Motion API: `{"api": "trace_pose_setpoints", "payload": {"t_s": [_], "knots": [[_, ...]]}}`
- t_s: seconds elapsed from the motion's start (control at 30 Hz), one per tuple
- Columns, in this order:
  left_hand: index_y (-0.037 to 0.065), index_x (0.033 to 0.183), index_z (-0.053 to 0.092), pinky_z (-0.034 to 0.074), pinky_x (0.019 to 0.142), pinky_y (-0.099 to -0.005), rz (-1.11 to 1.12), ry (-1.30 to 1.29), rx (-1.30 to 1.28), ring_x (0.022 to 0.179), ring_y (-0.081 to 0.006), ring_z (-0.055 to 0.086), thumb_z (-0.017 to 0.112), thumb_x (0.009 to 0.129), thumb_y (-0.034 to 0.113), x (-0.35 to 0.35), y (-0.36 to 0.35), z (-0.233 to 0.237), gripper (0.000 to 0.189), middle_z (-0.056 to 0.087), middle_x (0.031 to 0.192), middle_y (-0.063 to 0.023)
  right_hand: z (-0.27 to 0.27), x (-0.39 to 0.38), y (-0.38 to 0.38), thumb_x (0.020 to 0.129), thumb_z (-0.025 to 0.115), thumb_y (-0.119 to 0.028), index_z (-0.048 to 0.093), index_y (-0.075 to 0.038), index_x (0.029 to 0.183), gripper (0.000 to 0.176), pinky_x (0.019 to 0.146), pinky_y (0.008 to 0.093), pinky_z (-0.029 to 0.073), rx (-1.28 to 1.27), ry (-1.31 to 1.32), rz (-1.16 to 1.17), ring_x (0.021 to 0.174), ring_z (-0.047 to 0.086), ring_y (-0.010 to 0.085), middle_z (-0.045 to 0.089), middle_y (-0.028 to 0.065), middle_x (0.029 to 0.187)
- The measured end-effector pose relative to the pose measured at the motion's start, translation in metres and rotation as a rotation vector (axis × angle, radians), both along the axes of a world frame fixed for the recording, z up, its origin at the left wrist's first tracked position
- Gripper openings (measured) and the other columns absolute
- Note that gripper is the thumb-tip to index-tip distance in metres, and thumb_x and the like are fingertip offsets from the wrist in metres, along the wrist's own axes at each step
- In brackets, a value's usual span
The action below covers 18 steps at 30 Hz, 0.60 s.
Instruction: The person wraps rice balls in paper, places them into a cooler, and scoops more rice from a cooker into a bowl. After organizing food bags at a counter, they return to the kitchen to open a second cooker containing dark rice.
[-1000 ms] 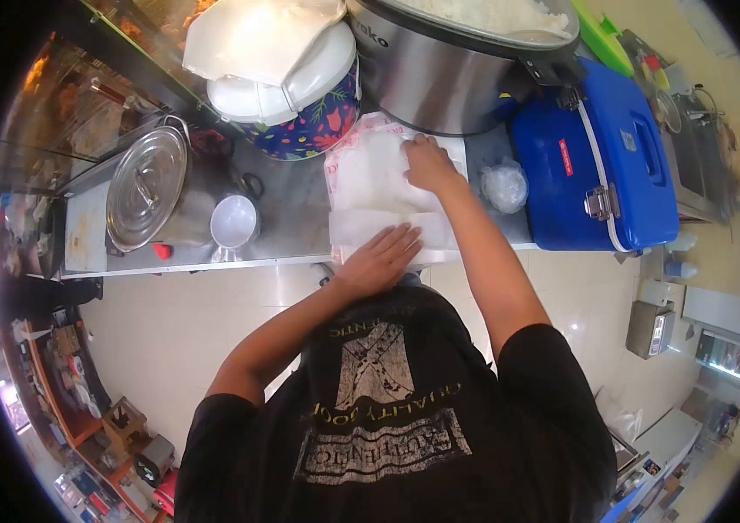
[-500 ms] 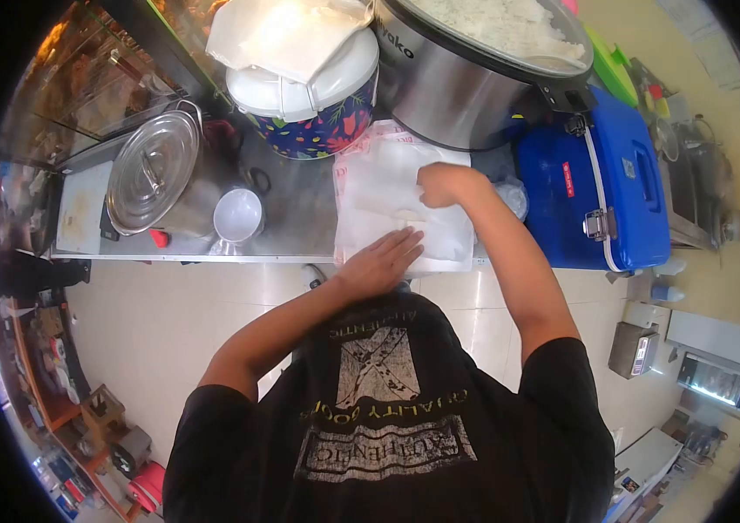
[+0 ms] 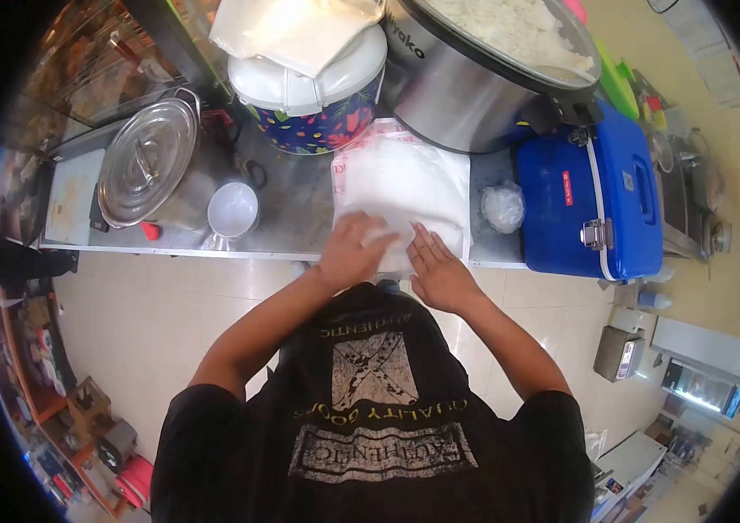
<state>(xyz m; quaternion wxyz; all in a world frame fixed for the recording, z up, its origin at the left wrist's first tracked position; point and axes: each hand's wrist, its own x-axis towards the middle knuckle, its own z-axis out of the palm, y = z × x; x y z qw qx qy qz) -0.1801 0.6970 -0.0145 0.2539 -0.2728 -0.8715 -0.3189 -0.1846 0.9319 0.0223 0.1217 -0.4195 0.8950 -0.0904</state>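
White paper sheets with red print at the top lie on the metal counter, reaching its front edge. My left hand is on the near left part of the paper, fingers apart and slightly blurred. Across from it, my right hand rests on the near right part, its fingers stretched out and pointing up and left. A thin translucent piece shows between the two hands; its exact form is unclear.
Behind the paper stand a flowered bucket and a large steel cooker with rice. A blue cooler and a clear plastic bundle are right; a white cup and lidded pot left.
My right hand has come down from the upper right of the paper to its near edge and opened out. My left hand has shifted slightly left, its fingers more spread. The plastic bundle is now uncovered.
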Motion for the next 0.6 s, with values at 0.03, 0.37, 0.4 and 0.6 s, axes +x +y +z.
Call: {"api": "trace_pose_setpoints", "payload": {"t_s": [0.03, 0.37, 0.4, 0.6], "knots": [[0.012, 0.110, 0.067, 0.041, 0.102, -0.0444, 0.105, -0.006, 0.056, 0.115, -0.0349, 0.051, 0.068, 0.068, -0.002, -0.009, -0.001, 0.017, 0.044, 0.060, 0.122, -0.0131, -0.004, 0.002, -0.001, 0.086, 0.058, -0.024, 0.040, 0.012, 0.136, 0.063, 0.121, 0.0437, 0.020, 0.005, 0.008, -0.015, 0.148, 0.022, 0.0356, 0.025, 0.0281, 0.155], [0.009, 0.078, 0.069, 0.049, 0.089, -0.0429, 0.046, -0.245, 0.233, 0.102, -0.0329, 0.061, 0.069, 0.063, -0.006, -0.042, -0.090, -0.015, 0.021, 0.066, 0.113, -0.0109, -0.015, 0.012, 0.000, 0.090, 0.057, -0.025, 0.024, 0.011, 0.147, 0.075, 0.121, 0.0445, 0.019, -0.054, 0.023, -0.068, 0.147, 0.021, 0.0377, 0.023, 0.0268, 0.156], [0.008, 0.079, 0.069, 0.051, 0.087, -0.0419, 0.052, -0.145, 0.170, 0.100, -0.0333, 0.063, 0.068, 0.065, -0.006, -0.038, -0.084, -0.005, 0.020, 0.067, 0.110, -0.0114, -0.016, 0.012, 0.001, 0.090, 0.057, -0.025, 0.025, 0.011, 0.147, 0.074, 0.121, 0.0445, 0.018, -0.066, 0.025, -0.064, 0.147, 0.022, 0.0375, 0.023, 0.0267, 0.156], [-0.004, 0.112, 0.062, 0.048, 0.103, -0.0412, -0.223, -0.123, -0.228, 0.119, -0.0337, 0.058, 0.062, 0.082, 0.005, 0.005, 0.012, 0.005, 0.032, 0.062, 0.123, -0.0187, -0.039, 0.014, 0.008, 0.094, 0.052, -0.016, 0.030, 0.012, 0.144, 0.061, 0.118, 0.0427, 0.029, -0.076, 0.214, -0.065, 0.143, 0.032, 0.0367, 0.035, 0.0277, 0.150]]}}
